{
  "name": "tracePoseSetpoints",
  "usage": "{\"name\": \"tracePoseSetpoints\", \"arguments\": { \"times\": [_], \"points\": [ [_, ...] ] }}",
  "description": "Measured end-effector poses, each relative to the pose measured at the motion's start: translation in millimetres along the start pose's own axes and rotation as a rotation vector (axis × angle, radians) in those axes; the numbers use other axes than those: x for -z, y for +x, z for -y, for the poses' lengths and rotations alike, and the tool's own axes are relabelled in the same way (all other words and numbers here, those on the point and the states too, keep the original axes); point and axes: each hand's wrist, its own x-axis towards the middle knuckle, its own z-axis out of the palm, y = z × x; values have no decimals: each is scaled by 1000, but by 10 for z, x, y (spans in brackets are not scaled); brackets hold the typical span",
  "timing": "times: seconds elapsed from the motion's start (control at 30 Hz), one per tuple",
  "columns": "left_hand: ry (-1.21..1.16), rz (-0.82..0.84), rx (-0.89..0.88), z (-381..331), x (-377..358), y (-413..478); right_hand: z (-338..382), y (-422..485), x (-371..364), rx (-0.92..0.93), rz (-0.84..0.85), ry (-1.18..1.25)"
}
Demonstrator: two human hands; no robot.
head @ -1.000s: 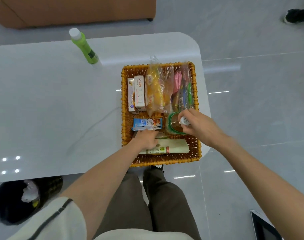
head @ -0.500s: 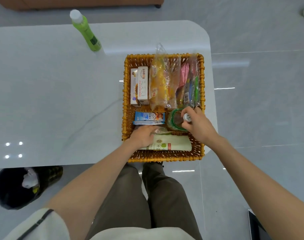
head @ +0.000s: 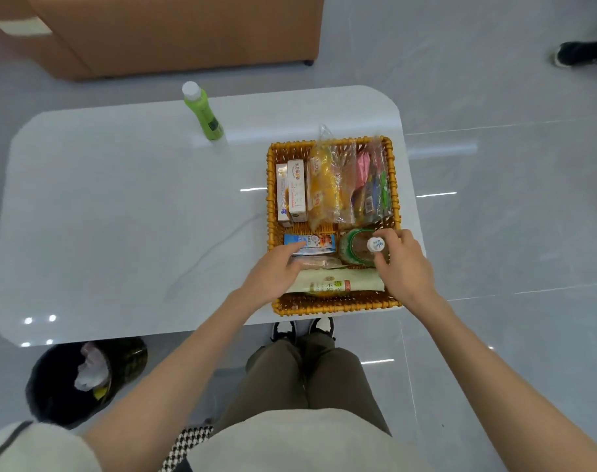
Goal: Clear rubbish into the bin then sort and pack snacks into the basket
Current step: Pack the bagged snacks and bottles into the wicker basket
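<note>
An orange wicker basket (head: 271, 199) stands at the right end of the white table (head: 120, 216). Inside it are two white boxes (head: 292, 192), clear bags of yellow bread (head: 324, 185), a pink and green packet (head: 372, 185), a blue box (head: 319, 239), a brownish wrapped snack (head: 319, 262) and a pale green packet (head: 341, 284). My right hand (head: 404, 265) grips a bottle with a white cap (head: 375, 245) and green label, standing in the basket's right side. My left hand (head: 273, 274) rests with straight fingers on the blue box and the wrapped snack.
A green bottle (head: 205, 114) stands alone at the table's far side. A black bin (head: 68, 379) holding crumpled rubbish sits on the floor under the table's near left edge. A brown sofa (head: 174, 32) stands beyond the table. Someone's black shoe (head: 579, 52) is at far right.
My left hand has slid a little toward the blue box, its fingers stretched out. My right hand stays on the bottle. The view has tilted up.
</note>
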Motion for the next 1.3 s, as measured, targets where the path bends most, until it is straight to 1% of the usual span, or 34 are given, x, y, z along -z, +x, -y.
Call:
{"name": "tracePoseSetpoints", "arguments": {
  "times": [0.2, 0.33, 0.5, 0.63, 0.77, 0.93, 1.03, 1.3],
  "points": [
    [30, -16, -63, -67, 321, -239, 237, -261, 153, -67, -19, 112],
    [-15, -17, -87, -336, 473, -318, 326, -318, 337, -49, -5, 160],
    [-49, -68, -129, -712, 489, -319, 248, -237, 609, 1, -4, 169],
    [-43, -121, -138, -1102, 372, -203, -24, -82, 861, 54, 14, 174],
    [-52, -186, -103, -1609, 129, -28, -456, 127, 1210, 126, 43, 182],
    [-95, -309, -3, -2309, -279, 128, -1102, 280, 1742, 252, 116, 197],
    [-109, -355, 41, -2682, -447, 142, -1398, 361, 2047, 340, 162, 178],
    [-112, -449, 142, -3208, -518, 391, -1730, 832, 2512, 536, 288, 101]
  ]
}}
